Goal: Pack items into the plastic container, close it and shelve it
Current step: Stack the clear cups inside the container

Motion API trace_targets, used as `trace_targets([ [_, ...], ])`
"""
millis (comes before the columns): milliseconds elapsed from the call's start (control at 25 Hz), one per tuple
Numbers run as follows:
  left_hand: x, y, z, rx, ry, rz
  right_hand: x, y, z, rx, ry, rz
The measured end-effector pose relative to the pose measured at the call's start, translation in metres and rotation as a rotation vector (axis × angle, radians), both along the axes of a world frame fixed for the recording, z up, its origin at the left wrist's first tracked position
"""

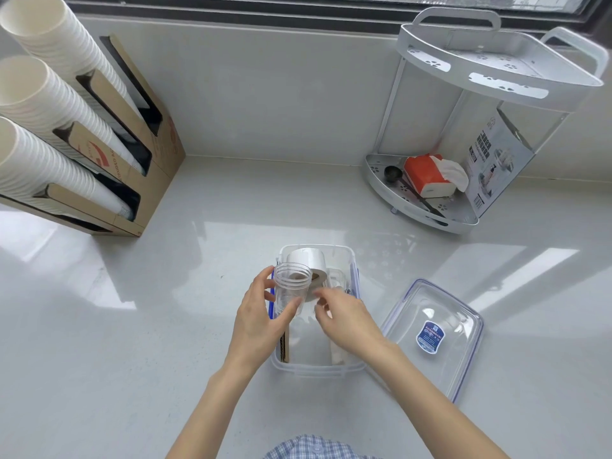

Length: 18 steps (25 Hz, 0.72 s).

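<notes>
A clear plastic container [351, 260] with blue clips stands open on the white counter in front of me. Inside it lie a white paper roll [313, 260], a brown cardboard piece [284, 346] along the left wall and other pale items I cannot make out. My left hand [258, 316] holds a clear plastic jar [291, 286] upright over the container's left side. My right hand [344, 319] hovers over the container beside the jar, fingers apart, gripping nothing I can see. The container's clear lid [440, 342], with a blue label, lies on the counter to the right.
A white two-tier corner shelf [496, 77] stands at the back right; its lower tier holds an orange tissue pack [427, 175], a black scoop [394, 175] and a printed box [493, 160]. A cardboard holder with stacked paper cups [49, 94] fills the left.
</notes>
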<state>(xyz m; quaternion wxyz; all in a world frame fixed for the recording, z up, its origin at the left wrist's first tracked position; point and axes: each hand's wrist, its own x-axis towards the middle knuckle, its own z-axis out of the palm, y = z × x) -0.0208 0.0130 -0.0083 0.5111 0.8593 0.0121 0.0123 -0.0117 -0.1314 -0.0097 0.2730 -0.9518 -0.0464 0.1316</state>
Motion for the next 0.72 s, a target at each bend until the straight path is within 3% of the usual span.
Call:
trace_targets([
  [120,0.000,-0.002,-0.002,-0.007,0.005,-0.024,0.000,-0.003,0.018,0.449,-0.003,-0.152],
  [200,0.000,-0.004,-0.002,-0.002,0.005,-0.036,0.000,-0.005,0.024,0.575,0.011,-0.139],
  [440,0.001,-0.009,0.000,0.023,0.017,-0.089,-0.001,-0.011,0.022,0.563,-0.116,-0.110],
  [720,-0.005,-0.012,-0.005,0.264,-0.031,-0.075,-0.002,-0.014,0.013,0.494,-0.014,-0.178],
])
